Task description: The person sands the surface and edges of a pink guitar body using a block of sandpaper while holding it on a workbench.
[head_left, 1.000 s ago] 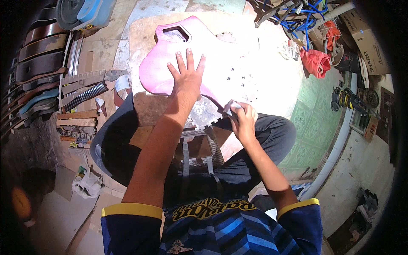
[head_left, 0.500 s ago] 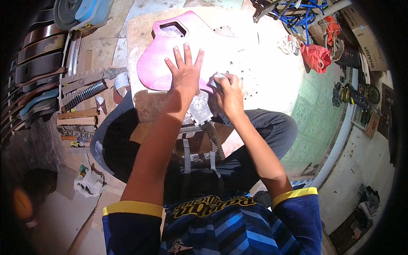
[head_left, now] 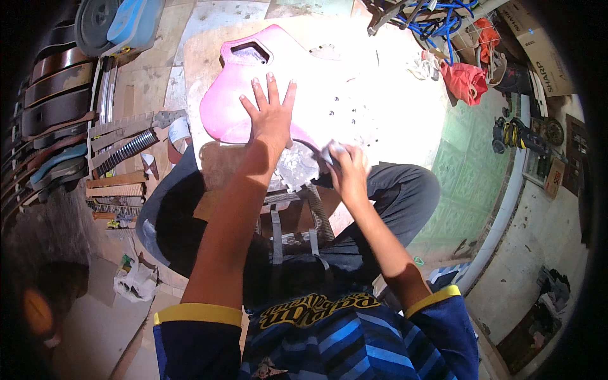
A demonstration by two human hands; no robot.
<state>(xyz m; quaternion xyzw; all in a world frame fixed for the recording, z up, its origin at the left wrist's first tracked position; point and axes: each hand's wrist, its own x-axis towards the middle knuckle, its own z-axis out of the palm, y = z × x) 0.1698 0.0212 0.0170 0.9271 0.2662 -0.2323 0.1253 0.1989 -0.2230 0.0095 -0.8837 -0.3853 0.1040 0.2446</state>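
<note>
Guitar necks lie in a row on the floor at the far left, beside dark guitar bodies stacked along the wall. Next comes the pink guitar body, flat on a wooden board in front of the seated person. Their left hand presses down on it with fingers spread wide. Just right, the right hand is closed around a small grey sanding pad at the body's lower edge. Farther right lies a red cloth.
</note>
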